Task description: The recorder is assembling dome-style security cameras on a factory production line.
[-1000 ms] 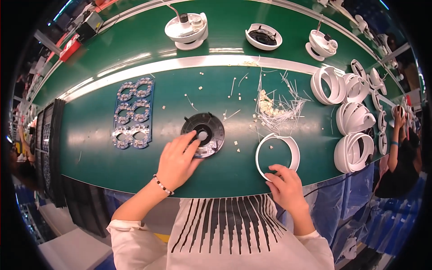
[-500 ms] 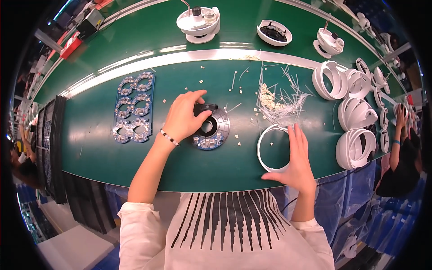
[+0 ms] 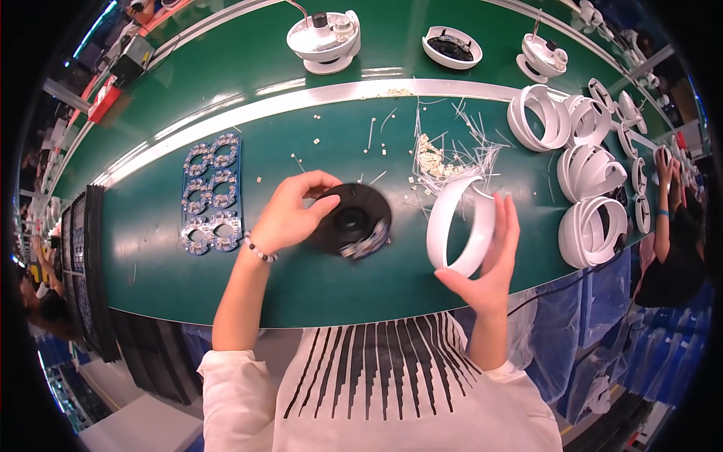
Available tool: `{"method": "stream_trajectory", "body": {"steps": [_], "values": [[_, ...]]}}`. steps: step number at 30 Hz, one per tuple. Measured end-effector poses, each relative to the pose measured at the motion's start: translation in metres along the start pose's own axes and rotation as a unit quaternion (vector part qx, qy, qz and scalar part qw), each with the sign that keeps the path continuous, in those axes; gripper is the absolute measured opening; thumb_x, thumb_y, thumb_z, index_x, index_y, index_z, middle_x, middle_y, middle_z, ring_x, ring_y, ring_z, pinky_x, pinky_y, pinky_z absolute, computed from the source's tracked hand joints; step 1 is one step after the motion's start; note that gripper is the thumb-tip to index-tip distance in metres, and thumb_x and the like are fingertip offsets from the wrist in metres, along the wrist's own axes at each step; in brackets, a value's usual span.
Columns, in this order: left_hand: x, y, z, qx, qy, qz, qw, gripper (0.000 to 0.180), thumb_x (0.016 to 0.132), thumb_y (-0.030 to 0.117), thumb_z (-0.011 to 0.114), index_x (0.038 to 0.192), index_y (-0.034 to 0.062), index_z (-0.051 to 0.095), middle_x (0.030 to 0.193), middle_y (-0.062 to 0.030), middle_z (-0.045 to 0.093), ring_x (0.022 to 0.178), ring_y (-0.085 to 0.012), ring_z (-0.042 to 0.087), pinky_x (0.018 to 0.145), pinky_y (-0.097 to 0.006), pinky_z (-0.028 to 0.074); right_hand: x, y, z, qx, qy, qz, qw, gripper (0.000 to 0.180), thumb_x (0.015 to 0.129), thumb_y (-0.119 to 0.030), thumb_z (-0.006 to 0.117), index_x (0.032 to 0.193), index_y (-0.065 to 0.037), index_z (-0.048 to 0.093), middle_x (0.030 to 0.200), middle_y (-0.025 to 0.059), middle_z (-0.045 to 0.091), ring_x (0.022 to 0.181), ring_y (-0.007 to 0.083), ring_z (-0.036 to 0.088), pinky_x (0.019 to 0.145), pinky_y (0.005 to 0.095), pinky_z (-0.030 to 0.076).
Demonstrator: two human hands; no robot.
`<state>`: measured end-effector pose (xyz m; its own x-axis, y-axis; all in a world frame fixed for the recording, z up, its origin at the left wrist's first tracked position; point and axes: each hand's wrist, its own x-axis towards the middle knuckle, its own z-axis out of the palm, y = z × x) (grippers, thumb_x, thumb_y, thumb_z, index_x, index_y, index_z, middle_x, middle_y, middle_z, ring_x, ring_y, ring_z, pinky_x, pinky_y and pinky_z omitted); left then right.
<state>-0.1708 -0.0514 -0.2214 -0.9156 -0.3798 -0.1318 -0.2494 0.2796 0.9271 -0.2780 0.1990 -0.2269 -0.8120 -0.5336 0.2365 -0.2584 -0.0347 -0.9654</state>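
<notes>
While the black disc [image 3: 370, 205] is tilted over the green worktop [image 3: 301, 297] in front of the person, the left hand [image 3: 285, 216] grasps its rim between thumb and fingers; blur hides whether the disc touches the surface. Near it on the right, the white ring [image 3: 437, 237] stands on a slant, gripped by the right hand [image 3: 493, 280] with the thumb at its near edge and the fingers along its right side. The step in hand seems to be handling both parts at once, and the next move probably calls for a firm hold on each. Counted outward, there is one disc and one ring in hand; to the left, one blue panel [image 3: 210, 193] of six ring-shaped boards in three rows of two; beyond the ring, one heap of connectors and wires [image 3: 452, 164], too many to count. At the right lie four clusters of white housings [image 3: 578, 175], their nested pieces hard to separate, and farther back are two white assemblies [image 3: 324, 51] and one shallow white bowl [image 3: 468, 60].
</notes>
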Motion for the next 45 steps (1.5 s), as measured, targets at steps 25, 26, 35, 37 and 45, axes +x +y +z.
{"method": "stream_trajectory", "body": {"steps": [25,26,35,37,45], "values": [[-0.019,0.004,0.059,-0.702,-0.091,-0.130,0.694,0.048,0.085,0.042,0.037,0.112,0.0050,0.051,0.106,-0.0118,0.056,0.095,-0.0234,0.054,0.085,-0.039,0.044,0.009,-0.017,0.054,-0.040,-0.165,-0.102,0.980,0.127,0.049,-0.021,0.084,0.134,0.001,-0.008,0.136,0.0256,0.019,0.120,0.0307,0.035,0.097,0.0376,0.033],[-0.019,0.007,0.060,-0.673,-0.062,-0.150,0.722,0.047,0.086,0.041,0.036,0.112,0.0049,0.051,0.108,-0.0121,0.056,0.097,-0.0232,0.054,0.086,-0.038,0.043,0.009,-0.017,0.054,-0.061,-0.166,-0.118,0.977,0.126,0.049,-0.023,0.084,0.134,0.002,-0.005,0.136,0.0257,0.020,0.121,0.0308,0.035,0.097,0.0375,0.032],[-0.021,0.011,0.066,-0.728,-0.112,-0.111,0.667,0.041,0.087,0.034,0.034,0.108,0.0051,0.054,0.104,-0.0103,0.058,0.094,-0.0222,0.056,0.084,-0.037,0.046,0.013,-0.012,0.045,0.015,-0.186,-0.094,0.978,0.120,0.048,-0.026,0.084,0.135,0.003,0.006,0.136,0.0237,0.021,0.123,0.0316,0.029,0.100,0.0388,0.026],[-0.023,0.016,0.067,-0.707,-0.091,-0.138,0.688,0.039,0.087,0.033,0.035,0.106,0.0056,0.055,0.103,-0.0101,0.059,0.092,-0.0220,0.056,0.083,-0.037,0.046,0.016,-0.017,0.044,0.191,-0.177,0.013,0.965,0.118,0.047,-0.029,0.083,0.134,0.003,0.010,0.136,0.0213,0.023,0.124,0.0319,0.027,0.101,0.0391,0.025],[-0.018,0.014,0.067,-0.677,-0.061,-0.172,0.713,0.045,0.086,0.041,0.036,0.107,0.0054,0.054,0.103,-0.0111,0.058,0.094,-0.0227,0.055,0.084,-0.038,0.045,0.022,-0.014,0.033,-0.095,-0.219,-0.149,0.960,0.113,0.046,-0.031,0.082,0.133,0.002,0.017,0.135,0.0200,0.025,0.123,0.0340,0.027,0.098,0.0428,0.027]]}}
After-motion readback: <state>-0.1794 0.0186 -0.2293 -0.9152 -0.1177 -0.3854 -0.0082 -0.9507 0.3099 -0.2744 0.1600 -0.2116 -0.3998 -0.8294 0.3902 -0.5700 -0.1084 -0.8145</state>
